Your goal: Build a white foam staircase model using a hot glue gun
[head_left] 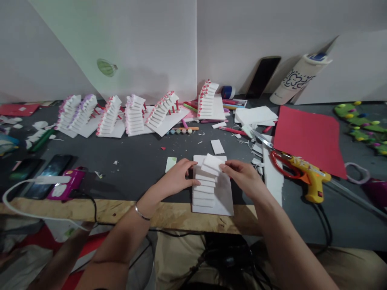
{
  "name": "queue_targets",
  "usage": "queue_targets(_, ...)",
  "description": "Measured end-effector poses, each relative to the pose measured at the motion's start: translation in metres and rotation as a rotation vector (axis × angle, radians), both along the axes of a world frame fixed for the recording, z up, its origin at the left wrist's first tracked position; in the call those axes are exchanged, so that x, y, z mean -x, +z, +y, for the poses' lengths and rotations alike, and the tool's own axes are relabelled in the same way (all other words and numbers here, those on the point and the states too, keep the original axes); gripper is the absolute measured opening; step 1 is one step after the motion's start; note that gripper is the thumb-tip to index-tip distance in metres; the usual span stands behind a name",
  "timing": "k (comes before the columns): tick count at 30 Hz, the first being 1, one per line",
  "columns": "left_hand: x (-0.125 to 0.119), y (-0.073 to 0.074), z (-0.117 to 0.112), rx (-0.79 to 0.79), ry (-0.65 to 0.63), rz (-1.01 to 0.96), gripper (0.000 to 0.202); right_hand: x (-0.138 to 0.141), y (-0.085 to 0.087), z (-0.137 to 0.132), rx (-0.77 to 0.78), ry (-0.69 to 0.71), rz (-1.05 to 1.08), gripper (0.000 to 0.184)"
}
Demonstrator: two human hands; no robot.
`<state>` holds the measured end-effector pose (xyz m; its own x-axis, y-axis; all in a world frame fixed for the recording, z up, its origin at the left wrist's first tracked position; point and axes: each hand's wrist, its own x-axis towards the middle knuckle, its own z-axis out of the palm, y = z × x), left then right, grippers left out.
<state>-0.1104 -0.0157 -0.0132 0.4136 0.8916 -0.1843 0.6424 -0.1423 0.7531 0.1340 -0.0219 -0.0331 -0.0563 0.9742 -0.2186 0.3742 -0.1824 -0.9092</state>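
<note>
At the lower centre of the frame, a small paper staircase (204, 196) lies on a white board (224, 198). The board's long axis runs up and down the frame, and the staircase follows it along the left half, climbing away from the person, its narrow treads lying crosswise. Over its upper end, a loose white card (211, 163) sits askew, its long axis slanting from upper left down to lower right.

The right hand (243, 177) holds the card's right end between thumb and forefinger. The left hand (179, 176) is at the board's left edge, thumb and forefinger curved and well apart, the thumb tip beside the treads; whether it presses on them I cannot tell.

Just above the board lies a white paper piece (217, 147); a greenish paper piece (171, 164) lies near the left hand. Right of centre are scissors (282, 166) and a yellow glue gun (314, 179).
</note>
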Motion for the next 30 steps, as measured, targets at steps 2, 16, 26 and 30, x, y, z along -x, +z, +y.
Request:
queue_targets(2, -0.001, 0.0, 0.0, 0.022, -0.002, 0.014, 0.054, 0.004, 0.002, 0.001, 0.022, 0.014, -0.004, 0.041)
queue_targets(16, -0.009, -0.004, 0.001, 0.265, 0.12, -0.218, 0.032, 0.006, 0.01, 0.007, 0.11, 0.097, -0.119, 0.043)
queue_targets(26, -0.01, -0.005, 0.001, 0.315, 0.155, -0.301, 0.034, 0.01, 0.019, 0.006, 0.065, 0.082, -0.165, 0.047)
queue_targets(30, -0.01, -0.006, 0.001, 0.307, 0.154, -0.288, 0.034, 0.012, 0.02, 0.006, 0.053, 0.068, -0.159, 0.047)
